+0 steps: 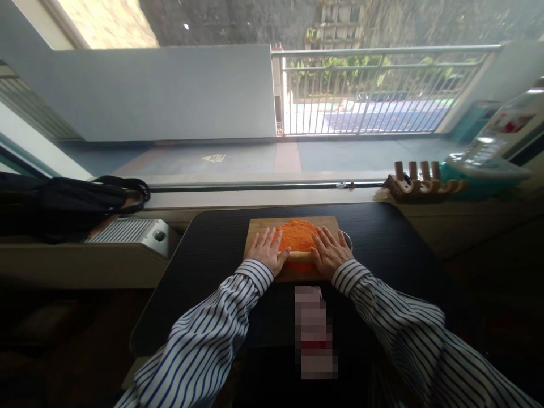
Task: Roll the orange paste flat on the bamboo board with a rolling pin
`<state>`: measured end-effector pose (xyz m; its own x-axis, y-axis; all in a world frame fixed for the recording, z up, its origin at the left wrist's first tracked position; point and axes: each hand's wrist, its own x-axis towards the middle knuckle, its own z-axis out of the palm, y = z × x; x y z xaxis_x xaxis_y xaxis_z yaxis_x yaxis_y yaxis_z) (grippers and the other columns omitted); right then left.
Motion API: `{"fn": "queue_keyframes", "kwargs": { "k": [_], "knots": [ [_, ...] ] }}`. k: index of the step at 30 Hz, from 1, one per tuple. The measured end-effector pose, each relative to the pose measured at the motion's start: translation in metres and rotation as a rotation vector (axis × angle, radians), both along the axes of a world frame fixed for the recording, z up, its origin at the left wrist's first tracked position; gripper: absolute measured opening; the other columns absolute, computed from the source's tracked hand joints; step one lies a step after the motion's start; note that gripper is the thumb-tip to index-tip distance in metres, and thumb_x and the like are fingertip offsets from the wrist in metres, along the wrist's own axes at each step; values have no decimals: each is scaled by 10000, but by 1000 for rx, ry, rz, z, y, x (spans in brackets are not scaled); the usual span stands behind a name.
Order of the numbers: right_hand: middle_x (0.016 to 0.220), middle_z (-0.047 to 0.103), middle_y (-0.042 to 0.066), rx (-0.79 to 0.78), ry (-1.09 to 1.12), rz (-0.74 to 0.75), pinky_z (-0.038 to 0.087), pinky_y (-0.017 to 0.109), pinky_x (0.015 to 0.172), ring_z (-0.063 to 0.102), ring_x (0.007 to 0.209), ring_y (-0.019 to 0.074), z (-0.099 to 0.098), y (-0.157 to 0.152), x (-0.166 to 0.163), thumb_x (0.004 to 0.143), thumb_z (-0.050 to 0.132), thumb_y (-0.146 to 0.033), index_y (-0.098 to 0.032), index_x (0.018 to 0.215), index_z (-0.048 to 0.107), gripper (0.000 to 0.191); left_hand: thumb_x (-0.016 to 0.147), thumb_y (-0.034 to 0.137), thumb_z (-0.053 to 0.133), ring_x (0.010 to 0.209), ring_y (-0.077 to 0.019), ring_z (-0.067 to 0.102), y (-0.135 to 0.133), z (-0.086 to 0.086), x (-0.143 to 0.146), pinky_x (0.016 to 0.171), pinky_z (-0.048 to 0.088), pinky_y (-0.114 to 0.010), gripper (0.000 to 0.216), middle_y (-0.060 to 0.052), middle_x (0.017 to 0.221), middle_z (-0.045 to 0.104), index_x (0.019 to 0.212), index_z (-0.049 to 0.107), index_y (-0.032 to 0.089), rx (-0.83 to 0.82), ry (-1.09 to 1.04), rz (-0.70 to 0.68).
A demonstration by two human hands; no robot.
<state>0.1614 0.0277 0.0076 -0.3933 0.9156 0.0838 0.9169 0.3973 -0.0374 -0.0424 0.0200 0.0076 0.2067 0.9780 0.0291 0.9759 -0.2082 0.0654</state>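
An orange slab of dough (297,234) lies flattened on a wooden board (255,228) on a dark table (204,249). A wooden rolling pin (300,256) lies across the near edge of the dough. My left hand (267,249) presses flat on the pin's left end, fingers stretched out. My right hand (329,251) presses flat on its right end, fingers spread the same way. Both arms wear blue-striped white sleeves.
A wooden rack (419,180) stands on the sill at the back right, beside a teal container (480,175). A black bag (63,204) and a white heater (131,232) sit to the left. A window with a railing lies beyond the table.
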Motion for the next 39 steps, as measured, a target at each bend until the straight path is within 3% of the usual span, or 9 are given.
{"fn": "queue_keyframes", "kwargs": {
  "k": [10,30,39],
  "knots": [
    [1433,283,124,12,12,-10,78,508,1065,174,1333,242,1,-15,0,908,223,-393,-124,1334,374,525,880,498,194,1339,-265,169,-16,2,0,1088,144,-463,636,-116,1452,237,1370,291,104,-1,9,-6],
    [1450,262,75,-152,6,-71,82,544,1057,166,1333,241,6,53,-4,879,267,-336,-215,1355,323,494,866,560,129,1327,-224,222,44,2,3,1072,163,-471,635,-76,1435,300,1357,327,210,-91,-56,91],
    [1448,258,97,-93,-6,-74,86,548,1055,156,1337,240,4,29,-5,890,239,-365,-182,1349,345,506,867,540,167,1316,-247,248,25,-2,3,1071,153,-486,641,-115,1414,330,1345,354,156,-36,-28,77]
  ]
}}
